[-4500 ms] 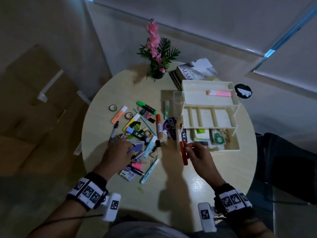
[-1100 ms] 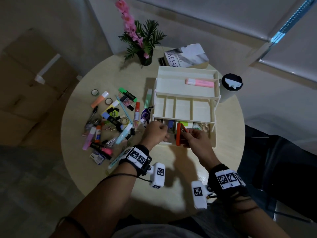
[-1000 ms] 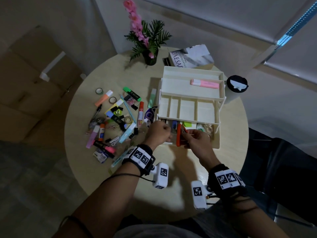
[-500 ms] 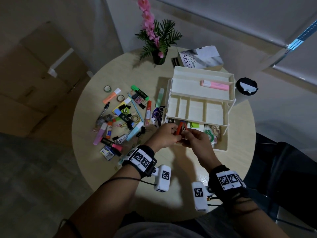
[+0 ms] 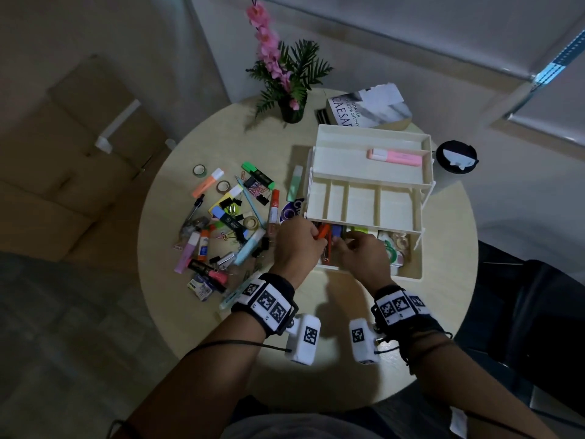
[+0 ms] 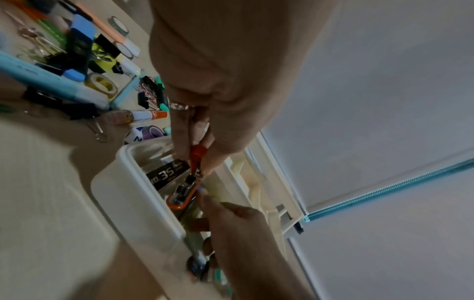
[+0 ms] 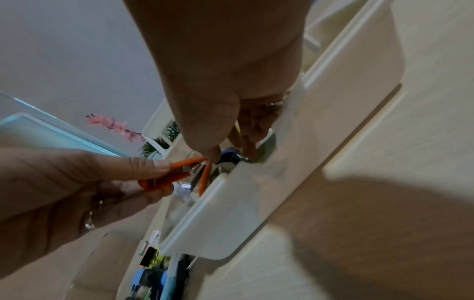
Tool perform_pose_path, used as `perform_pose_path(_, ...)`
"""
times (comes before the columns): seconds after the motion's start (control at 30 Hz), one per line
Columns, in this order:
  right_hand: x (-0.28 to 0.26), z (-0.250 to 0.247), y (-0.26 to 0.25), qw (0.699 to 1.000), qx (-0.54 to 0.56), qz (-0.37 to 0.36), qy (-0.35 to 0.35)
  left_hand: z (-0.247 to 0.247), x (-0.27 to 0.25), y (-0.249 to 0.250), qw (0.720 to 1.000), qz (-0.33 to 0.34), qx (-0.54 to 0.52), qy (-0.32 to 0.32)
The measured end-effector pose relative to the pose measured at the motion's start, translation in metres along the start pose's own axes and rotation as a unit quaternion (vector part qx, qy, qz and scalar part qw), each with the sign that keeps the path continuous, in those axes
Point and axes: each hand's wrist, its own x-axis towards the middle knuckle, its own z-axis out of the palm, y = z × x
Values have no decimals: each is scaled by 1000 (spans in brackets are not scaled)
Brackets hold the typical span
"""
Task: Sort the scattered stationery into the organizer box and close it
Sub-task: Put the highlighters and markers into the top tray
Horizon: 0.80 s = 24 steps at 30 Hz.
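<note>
The white organizer box (image 5: 408, 275) stands open on the round table, its tiers fanned out. A pink highlighter (image 5: 395, 156) lies in the top tray. An orange stapler (image 5: 323, 231) (image 6: 183, 194) (image 7: 174, 178) sits opened in the left end of the bottom compartment. My left hand (image 5: 316, 236) (image 6: 202, 160) pinches its raised top arm. My right hand (image 5: 348, 245) (image 7: 228, 152) reaches into the same compartment, thumb and fingers curled at the stapler's front end. Scattered stationery (image 5: 228, 223) lies left of the box.
A flower pot (image 5: 291, 109) and a book (image 5: 367, 109) stand behind the box, a black-lidded cup (image 5: 456, 155) at its right. Tape rolls (image 5: 399, 245) fill the bottom compartment's right end. The divided middle tray (image 5: 361, 207) overhangs it.
The stapler, held upright at the box front by my right hand, has gone down into the bottom compartment. My left hand came from the pile and now pinches its top arm.
</note>
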Motion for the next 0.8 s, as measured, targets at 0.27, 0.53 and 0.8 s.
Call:
perform_pose_path(0.27,24,15,3,976,177,129,-18,32,2,-7,1000,-10,7,29)
perform_pose_path(0.53,35,3,10,961,206,145,-117,50,6,-8,1000,17,16,1)
perform_pose_path(0.8,31,5,10,969,195,132,-76,52,15,-8,989,92,111,12)
